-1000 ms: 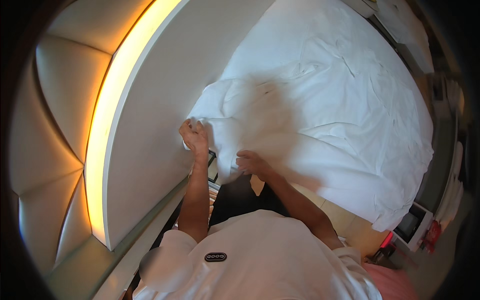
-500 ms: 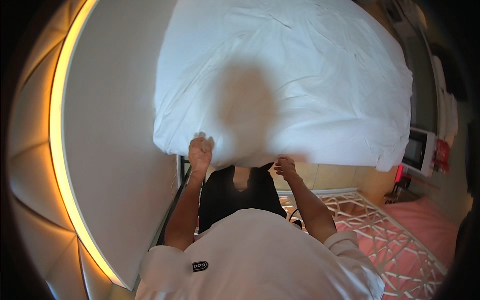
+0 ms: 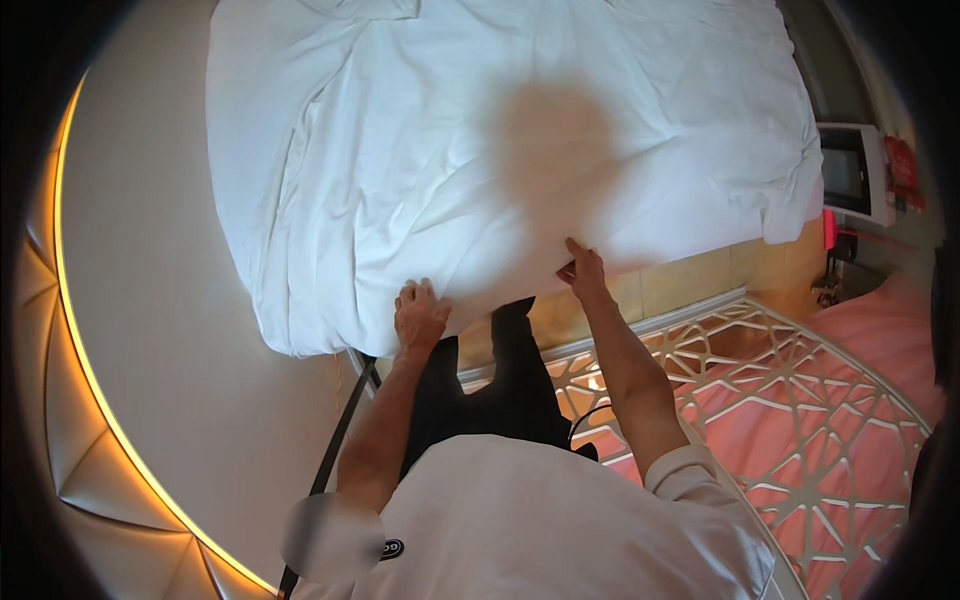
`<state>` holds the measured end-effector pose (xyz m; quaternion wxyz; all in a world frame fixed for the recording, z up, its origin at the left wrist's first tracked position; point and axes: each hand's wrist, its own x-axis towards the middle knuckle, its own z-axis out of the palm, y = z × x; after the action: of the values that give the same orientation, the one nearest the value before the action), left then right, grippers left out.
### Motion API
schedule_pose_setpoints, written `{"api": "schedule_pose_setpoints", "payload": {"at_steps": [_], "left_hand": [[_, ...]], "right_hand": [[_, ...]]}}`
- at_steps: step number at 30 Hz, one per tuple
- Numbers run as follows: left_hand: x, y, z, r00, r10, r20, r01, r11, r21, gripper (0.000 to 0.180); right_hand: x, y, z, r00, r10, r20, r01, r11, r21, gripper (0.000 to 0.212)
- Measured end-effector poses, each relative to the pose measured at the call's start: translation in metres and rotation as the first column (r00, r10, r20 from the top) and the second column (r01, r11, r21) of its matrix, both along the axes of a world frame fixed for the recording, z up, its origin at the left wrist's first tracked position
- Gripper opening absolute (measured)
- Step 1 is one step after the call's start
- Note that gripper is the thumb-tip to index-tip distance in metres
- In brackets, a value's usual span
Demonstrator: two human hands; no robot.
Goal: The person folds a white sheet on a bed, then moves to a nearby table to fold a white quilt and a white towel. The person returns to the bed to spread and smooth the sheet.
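A rumpled white duvet [image 3: 420, 170] covers the bed, with long creases on its left half. My left hand [image 3: 421, 318] is at the duvet's near edge, its fingers bent against the cloth and closed on the fabric there. Farther right along the same edge is my right hand [image 3: 583, 272]. Its forefinger points out toward the cloth, apart from the other fingers, and no held fabric shows between them. A blurred brownish patch hides the middle of the bedding beyond my hands.
Left of the bed runs a grey wall or panel [image 3: 160, 300] with a curved glowing light strip [image 3: 85, 370]. A white lattice screen [image 3: 815, 495] with pink cloth [image 3: 880, 340] behind it stands at the lower right. A white microwave-like box [image 3: 855, 173] stands beyond the bed's right side.
The view has turned, so the bed's near edge now slants up to the right. My left hand has come down onto the duvet edge. My right hand's forefinger now extends farther forward.
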<state>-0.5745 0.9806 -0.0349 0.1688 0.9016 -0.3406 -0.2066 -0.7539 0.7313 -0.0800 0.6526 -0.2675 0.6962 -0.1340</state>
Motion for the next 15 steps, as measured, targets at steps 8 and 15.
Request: {"api": "schedule_pose_setpoints", "payload": {"at_steps": [8,15], "left_hand": [[0.011,-0.002,-0.016,1.0,0.027,0.003,-0.027,0.994,0.108,0.025],[-0.001,0.012,-0.014,0.981,0.177,-0.082,-0.185,0.976,-0.112,0.017]], "right_hand": [[-0.012,0.01,0.031,0.958,0.121,0.261,-0.081,0.984,-0.158,0.025],[-0.083,0.074,0.086,0.982,0.169,0.088,-0.126,0.921,-0.37,0.028]]}}
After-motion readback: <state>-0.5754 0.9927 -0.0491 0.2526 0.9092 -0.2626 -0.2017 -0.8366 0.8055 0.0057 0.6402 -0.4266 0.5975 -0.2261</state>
